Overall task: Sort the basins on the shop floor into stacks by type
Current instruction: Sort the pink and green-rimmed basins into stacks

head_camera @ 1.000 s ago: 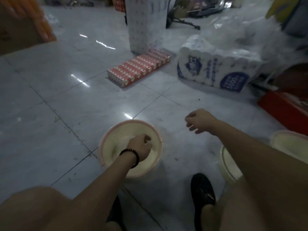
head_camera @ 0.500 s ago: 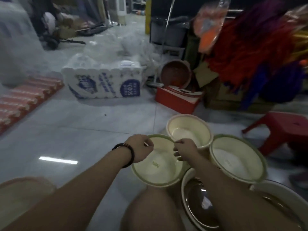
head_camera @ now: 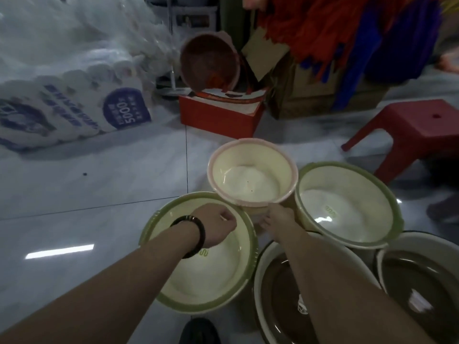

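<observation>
Closer now than half a second ago, the camera fills with basins. The left hand (head_camera: 218, 227) curls its fingers at the near green-rimmed basin's (head_camera: 206, 289) far rim. The right hand's (head_camera: 278, 217) fingers are hidden against the pink-rimmed basin (head_camera: 250, 180), so I cannot tell its grip. Sorting looks barely begun: the second green-rimmed basin (head_camera: 347, 207) and the brown-lined basins (head_camera: 278, 301), which are partly cut off, sit unstacked on the floor (head_camera: 99, 184).

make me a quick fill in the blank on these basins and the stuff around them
The green-rimmed basins number ___. The basin between them has a ___ rim. The bracelet beside the left hand is ___. The stool is ___.
Missing words: two, pink, black, red.
</observation>
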